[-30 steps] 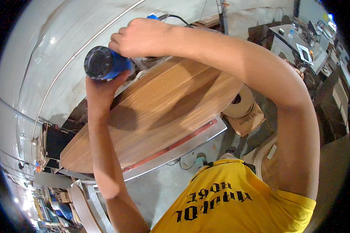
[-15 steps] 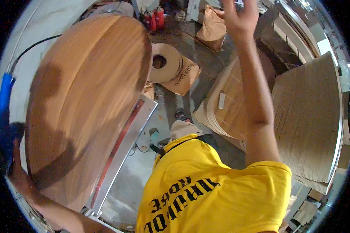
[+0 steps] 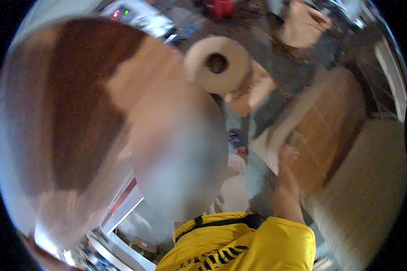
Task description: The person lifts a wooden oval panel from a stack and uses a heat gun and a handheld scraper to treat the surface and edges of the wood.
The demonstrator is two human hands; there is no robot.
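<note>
Near, at the left rim, a blurred bit of the left arm [image 3: 43,256] shows, its hand out of view. Farther, the right hand [image 3: 288,154] is at the left edge of a stack of wooden panels [image 3: 330,126] on the right, too blurred to tell whether its fingers grip; a broad wooden board [image 3: 83,108] fills the left, a pale roll [image 3: 196,67] beside its far end.

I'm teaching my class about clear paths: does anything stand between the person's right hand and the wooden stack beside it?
Nothing visible does: the right hand overlaps the wooden stack in view near its lower corner, though blur leaves contact unclear.
</note>
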